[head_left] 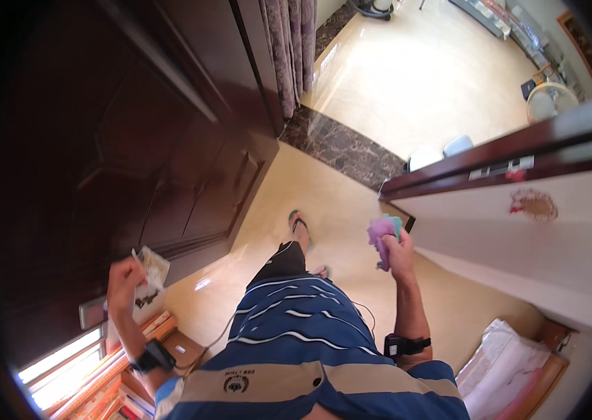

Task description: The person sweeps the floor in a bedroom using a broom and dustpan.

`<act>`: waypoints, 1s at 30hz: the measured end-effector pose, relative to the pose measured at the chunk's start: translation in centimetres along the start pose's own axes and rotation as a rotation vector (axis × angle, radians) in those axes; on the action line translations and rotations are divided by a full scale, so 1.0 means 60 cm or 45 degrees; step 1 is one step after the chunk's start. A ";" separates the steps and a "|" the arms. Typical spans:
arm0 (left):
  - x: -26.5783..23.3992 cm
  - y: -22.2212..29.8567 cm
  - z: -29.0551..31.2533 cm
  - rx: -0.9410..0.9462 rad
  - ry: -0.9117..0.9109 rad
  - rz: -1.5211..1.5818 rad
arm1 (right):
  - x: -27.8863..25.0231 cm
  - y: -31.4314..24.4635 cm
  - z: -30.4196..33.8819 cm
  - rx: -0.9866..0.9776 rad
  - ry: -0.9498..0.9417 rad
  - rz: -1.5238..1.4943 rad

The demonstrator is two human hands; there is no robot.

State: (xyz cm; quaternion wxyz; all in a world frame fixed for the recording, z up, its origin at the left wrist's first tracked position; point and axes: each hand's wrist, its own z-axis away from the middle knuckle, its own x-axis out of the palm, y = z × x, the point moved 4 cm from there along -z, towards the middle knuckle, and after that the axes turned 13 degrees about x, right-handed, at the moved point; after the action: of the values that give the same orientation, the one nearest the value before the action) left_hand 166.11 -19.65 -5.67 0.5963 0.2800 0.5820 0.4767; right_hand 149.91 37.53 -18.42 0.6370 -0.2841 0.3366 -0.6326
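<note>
My right hand is closed around a bunched purple cloth and a teal cloth, which stick out past the fingers. Both are held in the air, off to the right of my body. On the left, my left hand is raised with its fingers curled, near the edge of a dark brown panelled door. Beside its fingers is a pale, patterned flat thing with whitish edges. Whether the hand grips it or only passes in front of it is unclear.
A dark marble threshold leads to a bright tiled room. Purple-grey curtains hang beside the doorway. A brown door frame and white wall stand at right. Pale folded fabric lies lower right; wooden shelving is lower left.
</note>
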 end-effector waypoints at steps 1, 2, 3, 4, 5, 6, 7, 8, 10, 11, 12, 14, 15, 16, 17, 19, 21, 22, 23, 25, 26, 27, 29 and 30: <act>0.002 -0.007 -0.004 -0.021 0.082 0.126 | 0.018 -0.034 -0.042 -0.012 -0.001 0.029; 0.001 -0.008 0.005 -0.053 0.153 0.244 | 0.039 -0.060 -0.065 -0.001 -0.051 0.046; 0.002 -0.008 0.014 -0.066 0.158 0.260 | 0.060 -0.080 -0.082 0.011 -0.104 0.059; 0.004 -0.009 0.010 -0.098 0.157 0.298 | 0.082 -0.094 -0.110 0.013 -0.179 0.005; 0.010 -0.014 0.005 -0.132 0.153 0.338 | 0.110 -0.117 -0.132 0.020 -0.250 -0.047; 0.014 -0.009 0.000 -0.149 0.150 0.374 | 0.136 -0.145 -0.152 0.014 -0.254 0.032; 0.021 -0.002 0.007 -0.177 0.133 0.405 | 0.151 -0.158 -0.172 -0.032 -0.325 0.112; 0.029 -0.007 0.015 -0.258 0.176 0.398 | 0.167 -0.177 -0.198 -0.049 -0.360 0.137; 0.049 -0.004 0.019 -0.458 0.194 0.373 | 0.184 -0.208 -0.249 -0.072 -0.387 0.154; 0.062 0.004 0.008 -0.571 0.162 0.357 | 0.186 -0.224 -0.278 -0.059 -0.411 0.209; 0.076 0.009 -0.003 -0.620 0.067 0.354 | 0.190 -0.244 -0.307 -0.047 -0.442 0.265; 0.101 -0.003 0.011 -0.692 0.050 0.287 | 0.192 -0.291 -0.356 -0.026 -0.428 0.277; 0.112 -0.014 0.012 -0.713 0.125 0.230 | 0.189 -0.313 -0.380 0.003 -0.415 0.300; 0.143 -0.003 -0.023 -0.796 0.045 0.299 | 0.179 -0.316 -0.415 0.047 -0.398 0.338; 0.180 0.019 -0.068 -0.876 -0.041 0.367 | 0.170 -0.340 -0.449 -0.044 -0.427 0.332; 0.234 0.066 -0.191 -0.717 -0.009 0.394 | 0.143 -0.356 -0.525 -0.082 -0.450 0.252; 0.310 0.121 -0.334 -0.544 0.031 0.440 | 0.111 -0.397 -0.589 -0.044 -0.491 0.064; 0.345 0.162 -0.401 -0.439 0.048 0.422 | 0.086 -0.420 -0.612 0.084 -0.532 0.136; 0.374 0.202 -0.479 -0.316 0.051 0.397 | 0.060 -0.461 -0.634 0.087 -0.520 0.225; 0.455 0.279 -0.611 -0.239 0.152 0.521 | -0.005 -0.511 -0.708 -0.094 -0.358 0.328; 0.484 0.304 -0.670 -0.169 0.083 0.449 | -0.036 -0.552 -0.735 -0.161 -0.337 0.276; 0.510 0.324 -0.735 -0.097 0.012 0.379 | -0.071 -0.594 -0.762 -0.231 -0.311 0.226; 0.570 0.344 -0.845 -0.011 -0.045 0.502 | -0.140 -0.665 -0.802 -0.250 -0.278 0.107; 0.600 0.364 -0.900 0.009 -0.051 0.473 | -0.176 -0.704 -0.809 -0.177 -0.173 0.074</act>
State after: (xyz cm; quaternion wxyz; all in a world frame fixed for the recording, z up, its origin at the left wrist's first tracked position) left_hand 104.14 9.11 -10.60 0.5087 0.3942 0.5099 0.5709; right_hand 85.95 49.58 -14.12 0.6552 -0.3598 0.3438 -0.5683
